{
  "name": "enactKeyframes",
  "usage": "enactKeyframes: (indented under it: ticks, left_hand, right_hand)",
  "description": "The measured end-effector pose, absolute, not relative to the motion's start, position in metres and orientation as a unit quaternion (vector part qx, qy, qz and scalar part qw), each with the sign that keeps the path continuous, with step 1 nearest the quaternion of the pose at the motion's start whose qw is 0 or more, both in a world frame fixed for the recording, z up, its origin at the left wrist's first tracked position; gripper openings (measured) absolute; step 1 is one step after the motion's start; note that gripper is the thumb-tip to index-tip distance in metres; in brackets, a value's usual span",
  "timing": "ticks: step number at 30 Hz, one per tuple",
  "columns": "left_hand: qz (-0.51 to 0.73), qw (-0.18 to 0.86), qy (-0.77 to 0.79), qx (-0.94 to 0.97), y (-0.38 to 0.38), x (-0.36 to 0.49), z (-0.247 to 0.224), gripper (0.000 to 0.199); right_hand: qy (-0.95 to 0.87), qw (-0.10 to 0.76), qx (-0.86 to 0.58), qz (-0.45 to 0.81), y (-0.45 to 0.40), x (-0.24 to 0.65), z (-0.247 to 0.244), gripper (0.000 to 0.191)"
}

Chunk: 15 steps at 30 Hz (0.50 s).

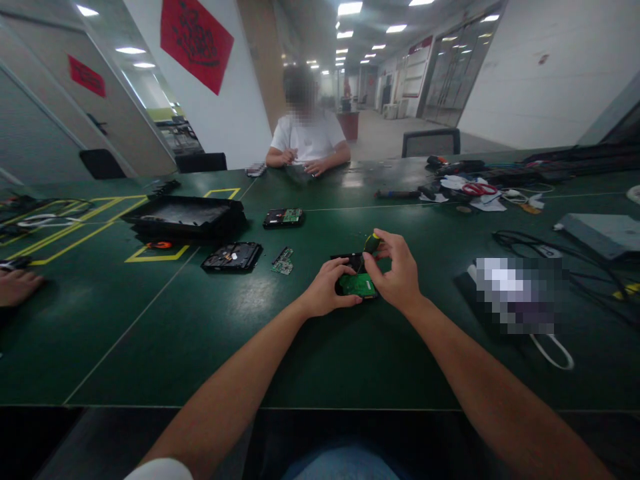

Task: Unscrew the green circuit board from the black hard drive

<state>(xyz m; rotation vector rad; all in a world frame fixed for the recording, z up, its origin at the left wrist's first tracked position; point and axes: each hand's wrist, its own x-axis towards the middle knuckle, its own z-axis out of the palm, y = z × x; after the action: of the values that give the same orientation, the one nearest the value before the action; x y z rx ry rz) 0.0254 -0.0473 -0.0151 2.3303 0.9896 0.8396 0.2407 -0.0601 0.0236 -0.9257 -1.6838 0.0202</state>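
A hard drive [358,285] lies on the green table in front of me, its green circuit board facing up. My left hand [327,288] grips the drive's left side, with the thumb along the near edge and the fingers over the far part. In my right hand [397,270] is a small screwdriver with a yellow-green handle [371,243], held between thumb and fingers. Its shaft points down at the drive; the tip is too small to make out. Left of my hands, a loose circuit board [283,262] rests near an opened hard drive [232,257].
Another hard drive [283,218] and a black tray [187,218] stand farther back. At the right are a pixelated object [520,293], black cables [530,243] and a grey metal box [600,235]. A person [309,137] sits opposite; another person's hand [19,287] shows at far left.
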Motion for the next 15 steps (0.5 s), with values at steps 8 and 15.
enactKeyframes:
  ticks: [8, 15]
  left_hand:
    - [0.305, 0.233, 0.363, 0.849, -0.0479, 0.0249, -0.0142, 0.066]
    - [0.309, 0.232, 0.363, 0.848, -0.0484, 0.0255, -0.0136, 0.066]
  right_hand:
    - [-0.719, 0.572, -0.395, 0.027, -0.0598, 0.2396, 0.0212, 0.057]
    - [-0.728, 0.567, -0.386, 0.007, -0.0592, 0.2414, 0.0232, 0.054]
